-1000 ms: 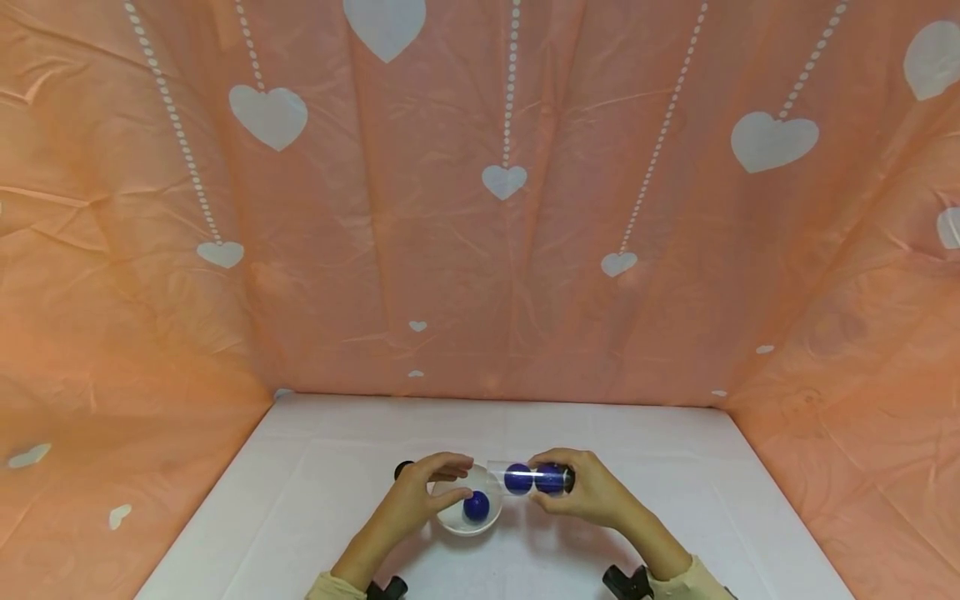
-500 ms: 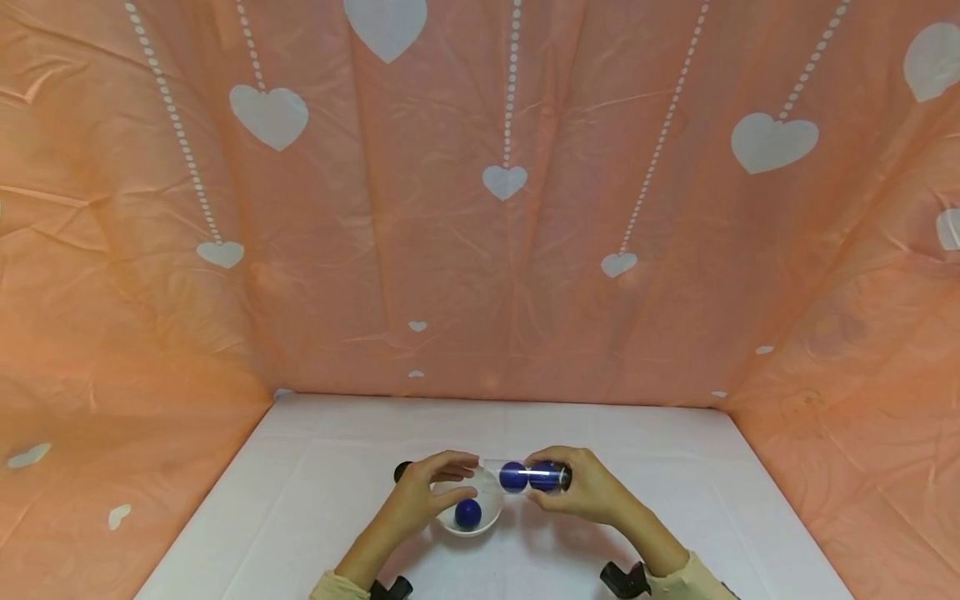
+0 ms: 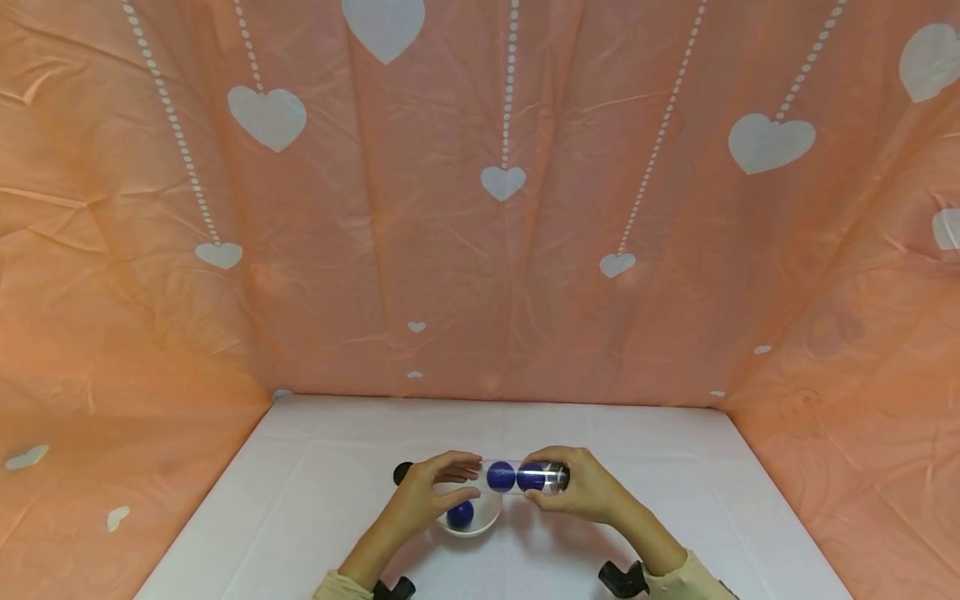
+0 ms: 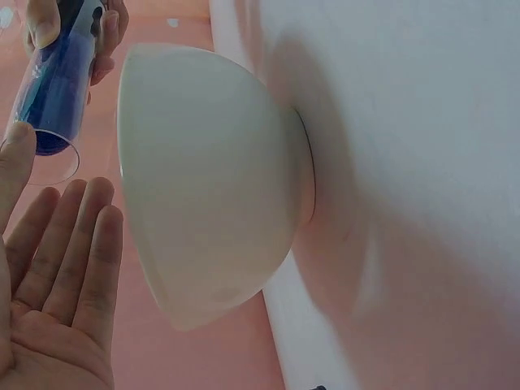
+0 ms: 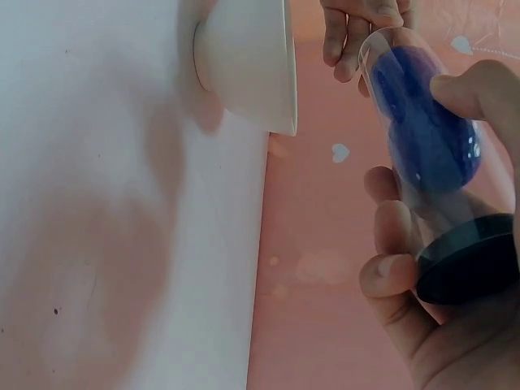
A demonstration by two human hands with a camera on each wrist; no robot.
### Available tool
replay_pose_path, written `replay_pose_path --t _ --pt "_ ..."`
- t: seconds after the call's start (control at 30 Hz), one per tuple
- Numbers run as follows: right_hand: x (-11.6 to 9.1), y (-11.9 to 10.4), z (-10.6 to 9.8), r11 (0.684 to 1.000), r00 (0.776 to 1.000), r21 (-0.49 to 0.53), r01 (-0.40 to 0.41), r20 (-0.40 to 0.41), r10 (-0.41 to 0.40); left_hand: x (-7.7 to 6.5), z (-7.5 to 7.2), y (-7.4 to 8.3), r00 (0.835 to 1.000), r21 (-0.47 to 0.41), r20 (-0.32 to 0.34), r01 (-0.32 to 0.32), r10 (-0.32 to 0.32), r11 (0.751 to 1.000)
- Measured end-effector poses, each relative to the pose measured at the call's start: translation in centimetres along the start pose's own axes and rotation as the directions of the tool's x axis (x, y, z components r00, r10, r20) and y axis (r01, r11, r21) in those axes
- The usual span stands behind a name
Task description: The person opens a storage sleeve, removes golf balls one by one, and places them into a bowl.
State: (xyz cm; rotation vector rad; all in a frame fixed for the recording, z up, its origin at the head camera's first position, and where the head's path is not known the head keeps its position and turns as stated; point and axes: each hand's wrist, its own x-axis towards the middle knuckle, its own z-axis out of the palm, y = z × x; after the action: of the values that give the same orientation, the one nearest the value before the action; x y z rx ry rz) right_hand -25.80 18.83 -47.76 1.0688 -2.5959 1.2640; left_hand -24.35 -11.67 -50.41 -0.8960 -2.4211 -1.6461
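Hanging behind and along both sides, a wrinkled orange sheet [image 3: 450,267] printed with white hearts [image 3: 503,183] and dotted lines encloses the white-covered bench [image 3: 637,467]. A person's two forearms reach in from the near edge in rolled beige sleeves, the left sleeve [image 3: 345,587] and the right sleeve [image 3: 686,579], with a black wrist mount [image 3: 622,579] showing beside each.

The left hand [image 3: 420,492] is spread, its fingers extended and its thumb held away from them, palm turned toward the right hand [image 3: 573,483]. The right hand grips a clear tube, thumb on one side and curled fingers on the other.

Between the forearms, a white bowl [image 4: 207,183] stands upright on the bench, partly covered by the left hand in the head view. The clear tube [image 3: 522,477] lies nearly level in the air, above the height of the bowl's rim and apart from it. Its black base [image 5: 467,260] sits at the right palm, and its mouth faces the left hand; whether the left fingertips touch that edge cannot be told.

Two blue balls sit in line inside the tube, one ball [image 3: 501,477] nearer the mouth. A third blue ball [image 3: 460,514] rests inside the bowl, near the left thumb. A black round object [image 3: 402,472], partly hidden, shows just beyond the left hand.
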Motion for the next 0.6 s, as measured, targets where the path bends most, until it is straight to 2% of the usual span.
replay_pose_path --t 0.2,0.6 --pt "0.03 -0.23 0.0 1.0 1.0 0.008 -0.025 -0.002 0.025 -0.07 -0.04 -0.07 1.0 0.013 0.002 -0.018 0.018 1.0" --pt "0.03 -0.14 0.02 1.0 1.0 0.013 -0.009 0.004 0.009 -0.26 -0.13 -0.12 1.0 0.007 0.0 0.012 -0.012 1.0"
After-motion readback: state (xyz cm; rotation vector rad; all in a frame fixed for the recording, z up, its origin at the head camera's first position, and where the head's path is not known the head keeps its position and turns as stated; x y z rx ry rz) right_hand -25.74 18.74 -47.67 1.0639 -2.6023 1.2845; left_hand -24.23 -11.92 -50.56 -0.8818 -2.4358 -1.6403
